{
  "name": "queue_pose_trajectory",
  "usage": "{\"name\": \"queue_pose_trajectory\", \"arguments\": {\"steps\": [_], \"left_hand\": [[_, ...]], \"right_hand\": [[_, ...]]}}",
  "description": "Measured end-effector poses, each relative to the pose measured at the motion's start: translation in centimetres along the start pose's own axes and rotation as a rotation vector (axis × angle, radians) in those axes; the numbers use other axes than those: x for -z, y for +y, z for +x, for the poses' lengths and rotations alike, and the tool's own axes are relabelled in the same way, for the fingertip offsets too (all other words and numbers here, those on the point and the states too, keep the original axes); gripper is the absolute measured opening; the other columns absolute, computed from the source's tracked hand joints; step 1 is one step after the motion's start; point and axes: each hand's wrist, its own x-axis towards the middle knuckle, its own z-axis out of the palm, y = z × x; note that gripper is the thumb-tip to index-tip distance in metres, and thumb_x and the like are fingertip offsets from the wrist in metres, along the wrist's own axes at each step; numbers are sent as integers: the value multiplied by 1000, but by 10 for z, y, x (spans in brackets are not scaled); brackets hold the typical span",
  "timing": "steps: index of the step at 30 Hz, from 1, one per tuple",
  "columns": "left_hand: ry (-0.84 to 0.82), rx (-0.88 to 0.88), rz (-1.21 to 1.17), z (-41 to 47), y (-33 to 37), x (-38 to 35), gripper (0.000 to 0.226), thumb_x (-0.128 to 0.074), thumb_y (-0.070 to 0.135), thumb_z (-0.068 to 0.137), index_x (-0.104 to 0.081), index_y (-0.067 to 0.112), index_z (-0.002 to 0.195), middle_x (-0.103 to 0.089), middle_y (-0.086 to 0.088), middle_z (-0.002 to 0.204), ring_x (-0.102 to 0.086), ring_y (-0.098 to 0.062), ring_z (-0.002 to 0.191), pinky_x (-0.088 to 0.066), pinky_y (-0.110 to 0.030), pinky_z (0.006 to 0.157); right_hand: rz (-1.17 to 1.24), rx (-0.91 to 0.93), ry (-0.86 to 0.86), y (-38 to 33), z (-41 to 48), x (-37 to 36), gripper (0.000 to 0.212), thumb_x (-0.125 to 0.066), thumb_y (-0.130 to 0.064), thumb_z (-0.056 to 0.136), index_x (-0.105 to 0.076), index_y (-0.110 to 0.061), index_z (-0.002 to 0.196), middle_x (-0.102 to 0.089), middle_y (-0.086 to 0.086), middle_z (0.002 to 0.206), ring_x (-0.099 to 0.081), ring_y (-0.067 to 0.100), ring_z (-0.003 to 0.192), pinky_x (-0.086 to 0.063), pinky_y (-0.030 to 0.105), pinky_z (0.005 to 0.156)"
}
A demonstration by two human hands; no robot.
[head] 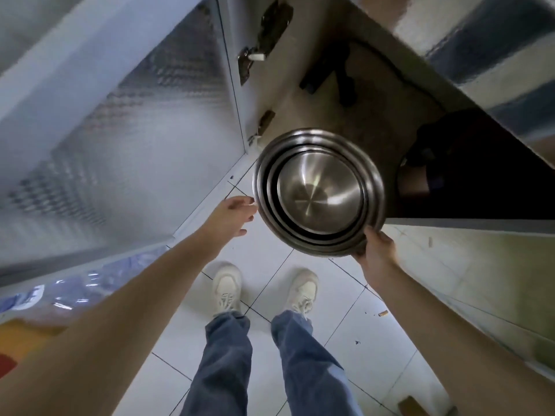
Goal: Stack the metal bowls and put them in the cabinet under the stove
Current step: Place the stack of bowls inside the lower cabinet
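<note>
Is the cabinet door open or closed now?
Open. The cabinet door is swung out to the left, and the dark cabinet interior shows behind the stacked bowls.

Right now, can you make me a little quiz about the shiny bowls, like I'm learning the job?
1. True or false: the metal bowls are nested in one stack.
2. Which hand grips the stack's rim? A) left hand B) right hand
3. Fill in: the cabinet door stands ____.

Key: 1 true. 2 B; the left hand is open beside the rim, fingertips close to it. 3 open, with the stack held at the cabinet opening.
</note>
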Motion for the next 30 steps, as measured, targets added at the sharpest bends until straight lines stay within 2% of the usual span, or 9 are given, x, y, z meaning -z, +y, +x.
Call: {"name": "queue_pose_trajectory", "arguments": {"steps": [5, 8, 11, 13, 18, 21, 24, 28, 30], "left_hand": [[-2, 11, 39, 32, -19, -1, 34, -50, 16, 89, -54, 14, 123, -59, -3, 117, -56, -14, 105, -45, -31, 90], [-3, 7, 66, 49, -26, 0, 33, -48, 15, 90, -54, 15, 122, -60, -5, 120, -56, -14, 105, -46, -31, 90], [-4, 20, 93, 64, -30, 0, 33, -48, 15, 89, -54, 14, 122, -60, -6, 122, -56, -14, 105, -46, -33, 93], [-11, 27, 92, 74, -33, 0, 33, -47, 15, 90, -54, 14, 122, -60, -6, 120, -56, -15, 106, -45, -32, 92], [-38, 42, 84, 90, -40, -6, 34, -48, 14, 90, -53, 13, 123, -60, -8, 125, -55, -15, 105, -44, -33, 95], [-60, 41, 91, 99, -43, -10, 34, -47, 14, 91, -52, 13, 124, -59, -9, 128, -55, -15, 106, -44, -33, 95], [-65, 40, 97, 107, -45, -13, 35, -47, 13, 90, -53, 13, 124, -60, -9, 126, -55, -15, 105, -44, -33, 94], [-68, 41, 102, 118, -46, -13, 34, -47, 14, 90, -53, 13, 124, -62, -5, 118, -56, -15, 106, -44, -34, 95], [-74, 44, 106, 122, -47, -13, 34, -47, 15, 91, -53, 13, 124, -61, -3, 114, -56, -15, 106, -46, -34, 93]], "right_hand": [[71, -24, 8, 4, 39, -27, 28, -42, -12, 95, -51, -10, 122, -58, 9, 90, -58, 19, 77, -48, 40, 94], [122, -46, 15, 5, 61, -44, 30, -40, -7, 96, -48, -15, 123, -54, 12, 101, -55, 20, 75, -46, 44, 99], [144, -67, 38, 5, 81, -56, 33, -41, -4, 94, -47, -12, 126, -53, 10, 85, -52, 21, 71, -48, 40, 92], [153, -77, 56, 7, 93, -62, 33, -41, -3, 94, -46, -7, 126, -52, 12, 83, -54, 27, 83, -47, 36, 85], [171, -129, 85, 7, 118, -71, 9, -41, -6, 94, -49, -7, 93, -49, 7, 75, -55, 23, 74, -42, 42, 94], [221, -117, 76, 4, 129, -76, 11, -40, -5, 94, -47, -5, 102, -53, 10, 82, -55, 28, 95, -42, 44, 97], [279, -98, 77, 2, 137, -79, 31, -40, -2, 93, -48, 1, 123, -53, 12, 83, -53, 31, 104, -50, 38, 94], [351, -106, 82, 1, 141, -83, 35, -40, -3, 94, -45, 2, 129, -52, 23, 127, -49, 34, 123, -46, 40, 102], [395, -109, 73, 1, 143, -86, 37, -39, -4, 95, -43, 1, 132, -49, 23, 129, -46, 33, 126, -44, 40, 104]]}}
